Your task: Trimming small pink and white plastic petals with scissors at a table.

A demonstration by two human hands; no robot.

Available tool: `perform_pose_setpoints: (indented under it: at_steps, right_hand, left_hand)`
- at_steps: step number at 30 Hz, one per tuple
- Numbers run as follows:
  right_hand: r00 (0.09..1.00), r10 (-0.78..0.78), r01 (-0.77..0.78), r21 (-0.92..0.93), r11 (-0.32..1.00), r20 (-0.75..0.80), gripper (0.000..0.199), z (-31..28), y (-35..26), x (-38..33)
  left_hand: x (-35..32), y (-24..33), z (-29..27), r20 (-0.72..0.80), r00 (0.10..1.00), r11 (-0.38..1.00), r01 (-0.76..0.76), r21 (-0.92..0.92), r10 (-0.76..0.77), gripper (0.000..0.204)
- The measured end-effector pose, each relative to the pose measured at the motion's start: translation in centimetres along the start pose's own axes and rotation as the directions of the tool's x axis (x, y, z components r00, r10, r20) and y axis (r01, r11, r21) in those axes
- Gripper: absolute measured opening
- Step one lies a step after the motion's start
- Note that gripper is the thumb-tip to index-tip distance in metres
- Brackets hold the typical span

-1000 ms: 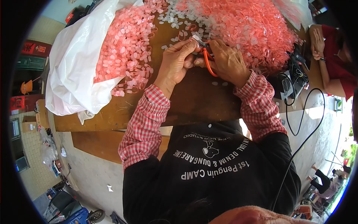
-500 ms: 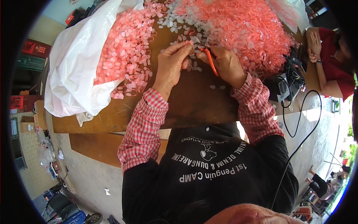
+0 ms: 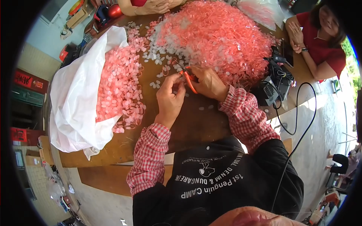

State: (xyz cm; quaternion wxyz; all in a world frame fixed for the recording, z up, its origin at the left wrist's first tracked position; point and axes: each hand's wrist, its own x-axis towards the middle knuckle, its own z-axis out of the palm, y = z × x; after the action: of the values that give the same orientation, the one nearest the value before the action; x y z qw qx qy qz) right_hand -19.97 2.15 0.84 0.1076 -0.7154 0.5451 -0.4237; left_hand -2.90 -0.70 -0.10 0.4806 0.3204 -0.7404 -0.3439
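Note:
My right hand [image 3: 208, 83] grips a small orange-handled cutter [image 3: 189, 79] over the brown wooden table [image 3: 196, 124]. My left hand [image 3: 169, 98] is pinched close beside the cutter's tip on a small piece too tiny to make out. Just beyond both hands lies a big heap of pink and clear plastic pieces [image 3: 215, 37], with loose clear discs [image 3: 156, 83] scattered by my left fingers.
A white plastic bag [image 3: 75, 105] full of pink pieces lies at the left. A black device with a fan [image 3: 273, 84] and its cable [image 3: 301, 124] sit at the right table edge. One person in red [image 3: 324, 41] sits far right, another's hands [image 3: 152, 6] rest at the far edge.
Both hands have drawn slightly back from the pink heap toward me, staying together around the cutter. The view has shifted a little.

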Motion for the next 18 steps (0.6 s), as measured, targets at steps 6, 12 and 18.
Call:
perform_pose_setpoints:
  at_steps: [6,12,18]
  right_hand:
    - [0.988,0.037,-0.007,0.198,0.980,-0.148,0.013,0.1,-0.2,0.3]
    - [0.964,0.226,-0.222,0.047,0.974,-0.143,0.022,-1.9,-0.8,0.9]
    - [0.996,0.087,-0.087,-0.259,0.962,-0.013,0.034,-2.1,-1.4,0.5]
  left_hand:
    - [0.7,0.9,-0.2,-0.008,0.986,0.985,-0.167,0.049,0.168,0.021]
    - [0.3,0.6,-1.9,0.152,0.978,0.975,-0.165,0.148,0.143,0.014]
    - [3.7,-1.5,-9.3,0.108,0.976,0.698,-0.211,0.684,0.189,0.014]
